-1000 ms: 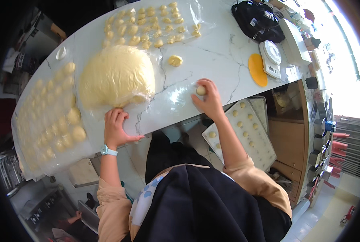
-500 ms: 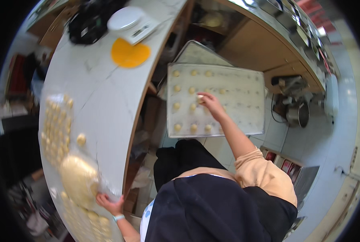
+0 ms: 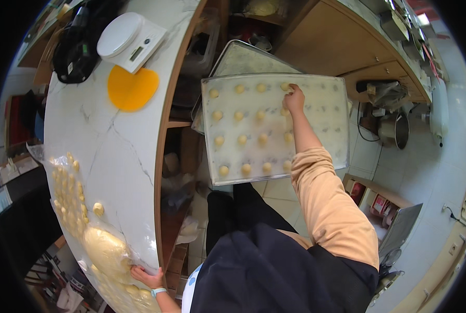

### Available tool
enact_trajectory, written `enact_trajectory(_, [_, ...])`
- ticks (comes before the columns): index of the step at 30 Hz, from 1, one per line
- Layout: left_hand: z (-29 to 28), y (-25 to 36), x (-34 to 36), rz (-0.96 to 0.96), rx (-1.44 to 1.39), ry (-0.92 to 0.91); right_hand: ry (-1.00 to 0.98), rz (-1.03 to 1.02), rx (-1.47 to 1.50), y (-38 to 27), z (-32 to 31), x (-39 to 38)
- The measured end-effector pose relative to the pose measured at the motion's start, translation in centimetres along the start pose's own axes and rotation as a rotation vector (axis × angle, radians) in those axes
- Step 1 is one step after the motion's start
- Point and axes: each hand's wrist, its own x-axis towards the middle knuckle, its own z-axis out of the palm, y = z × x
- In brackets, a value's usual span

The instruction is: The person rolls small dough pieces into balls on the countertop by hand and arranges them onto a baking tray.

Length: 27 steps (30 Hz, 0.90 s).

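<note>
My right hand (image 3: pixel 294 99) reaches over a large pale tray (image 3: pixel 316 151), its fingers closed on a small round dough ball (image 3: pixel 285 86) at the far row. Other balls, such as this dough ball (image 3: pixel 262 139), sit in spaced rows on the tray's left and middle. On the counter to the left, my left hand (image 3: pixel 148 276) rests at the near edge, thumb apart from the fingers. Its fingertips touch the side of a big dough lump (image 3: pixel 105 248) partly covered by clear plastic. A single dough ball (image 3: pixel 98 208) lies beside the lump.
Several small dough pieces (image 3: pixel 68 195) lie under plastic at the counter's left. Farther up are an orange round mat (image 3: pixel 132 91), a white kitchen scale (image 3: pixel 134 44) and a black bag (image 3: pixel 76 57). Another tray (image 3: pixel 248 60) lies under the first. A metal pot (image 3: pixel 400 130) stands at right.
My right hand has moved away from me and right, taking a dough ball to the far row. More balls show on the tray. My left hand stays beside the lump. The view has shifted.
</note>
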Motion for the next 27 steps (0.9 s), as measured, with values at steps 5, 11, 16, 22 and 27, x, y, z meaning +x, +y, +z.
enact_trajectory(5, [0.4,-0.3,-1.4,-0.019,-0.041,0.028,0.052,-0.108,0.404,-11.5,-0.6,-2.5])
enact_trajectory(11, [-0.6,2.1,1.9,-0.124,-0.184,0.095,-0.315,-1.198,0.51,-36.5,-0.1,-20.9])
enact_trajectory(16, [-1.8,1.9,1.0,-0.21,-0.189,0.163,-1.036,-1.457,0.387,-44.3,6.4,-38.7])
enact_trajectory(22, [-2.3,1.9,-0.3,-0.216,-0.267,0.178,-1.011,-1.311,0.685,-45.1,7.8,-41.3])
enact_trajectory(27, [-2.3,1.4,1.0,-0.178,-0.313,0.187,-0.873,-1.553,0.234,-38.6,3.8,-34.2])
